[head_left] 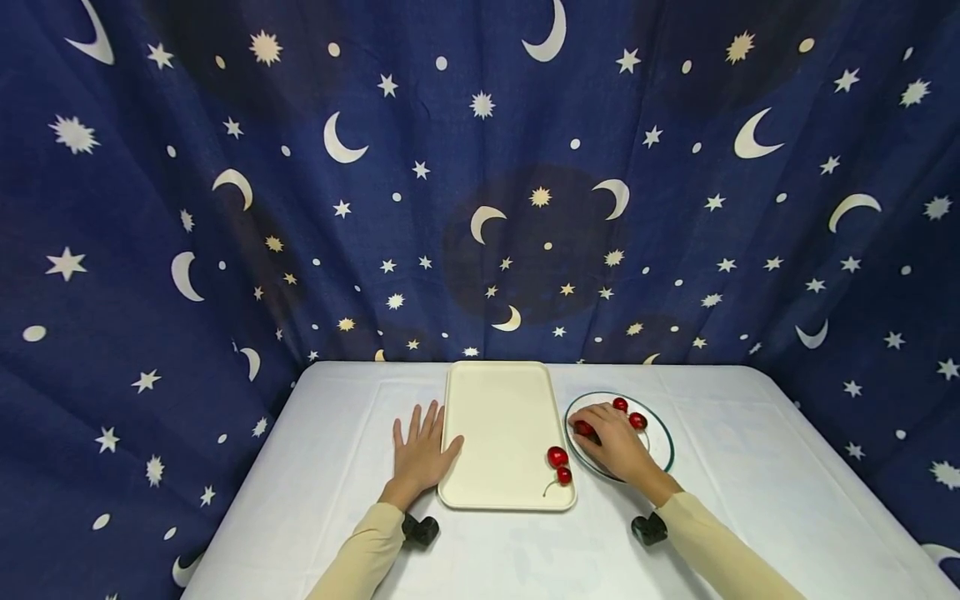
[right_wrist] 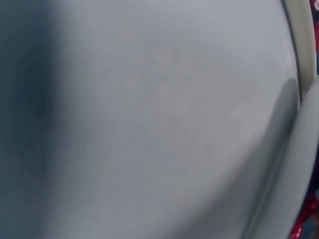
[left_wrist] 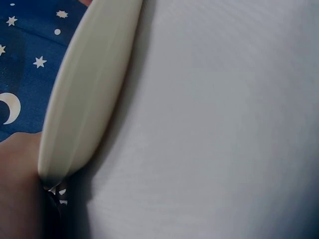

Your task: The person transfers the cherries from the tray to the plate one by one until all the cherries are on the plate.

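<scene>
Cherries are what your hands are working around: two glossy red cherries [head_left: 558, 465] lie in the near right corner of the cream rectangular plastic tray [head_left: 498, 417], one just behind the other, the nearer one trailing a thin stem. More red cherries [head_left: 628, 412] sit on the round glass plate with a dark green rim [head_left: 666, 442], which stands just beside the tray's right edge on the white cloth-covered surface [head_left: 750, 483].

Your right hand [head_left: 617, 442] lies over the plate, palm down, with its fingertips at a cherry [head_left: 582, 428] near the plate's left rim. Whether the fingers have closed on that fruit or only touch it, you cannot tell from the head view, and the right wrist view shows only blurred cloth and a strip of rim.

Your left hand [head_left: 420, 450] rests flat on the surface with fingers spread and straight, its thumb side against the tray's left edge. Placed so, it probably steadies the tray against sliding. The left wrist view shows the tray's rim [left_wrist: 89, 94] close beside that hand.

Behind the surface hangs a dark blue curtain printed with moons and stars [head_left: 480, 183].
</scene>
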A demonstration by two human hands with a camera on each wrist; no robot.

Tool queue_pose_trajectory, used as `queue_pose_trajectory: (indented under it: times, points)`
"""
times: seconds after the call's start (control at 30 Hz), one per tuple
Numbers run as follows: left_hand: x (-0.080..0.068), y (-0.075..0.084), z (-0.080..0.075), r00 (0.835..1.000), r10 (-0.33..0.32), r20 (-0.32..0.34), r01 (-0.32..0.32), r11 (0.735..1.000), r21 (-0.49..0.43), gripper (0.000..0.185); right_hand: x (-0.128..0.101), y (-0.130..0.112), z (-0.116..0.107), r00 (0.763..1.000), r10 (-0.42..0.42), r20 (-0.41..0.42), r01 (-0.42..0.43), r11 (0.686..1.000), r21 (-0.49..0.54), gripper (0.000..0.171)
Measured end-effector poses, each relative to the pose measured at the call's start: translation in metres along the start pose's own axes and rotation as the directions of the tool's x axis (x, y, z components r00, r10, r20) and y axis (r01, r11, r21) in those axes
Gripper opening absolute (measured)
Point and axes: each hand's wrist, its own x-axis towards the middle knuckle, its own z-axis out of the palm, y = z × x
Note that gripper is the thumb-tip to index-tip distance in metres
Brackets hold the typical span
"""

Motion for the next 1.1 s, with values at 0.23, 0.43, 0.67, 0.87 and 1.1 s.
queue_pose_trajectory:
  times: [0.23,0.43,0.67,0.87,1.1]
  points:
    - [0.002,-0.001,0.0,1.0,0.003,-0.007,-0.003,1.0,0.001,0.079,0.0,0.0,-0.001,1.0,0.012,-0.002,-0.012,1.0,-0.005,0.027]
    - [0.002,-0.001,0.001,1.0,0.004,-0.007,-0.004,1.0,0.003,0.078,0.006,-0.005,-0.003,1.0,0.0,-0.003,0.0,1.0,-0.003,0.018]
    - [0.001,-0.001,0.003,1.0,0.001,-0.002,-0.001,1.0,0.009,0.078,0.006,-0.016,-0.006,0.997,-0.077,0.014,0.075,0.995,0.072,0.014]
    - [0.001,-0.001,0.002,1.0,-0.001,0.0,0.001,1.0,0.003,0.079,0.003,-0.024,-0.008,0.989,-0.093,0.119,0.075,0.986,0.149,0.021]
    - [0.001,-0.001,0.001,1.0,-0.005,0.004,0.005,1.0,-0.004,0.078,0.0,-0.023,-0.009,0.971,-0.115,0.208,0.076,0.98,0.185,0.032]
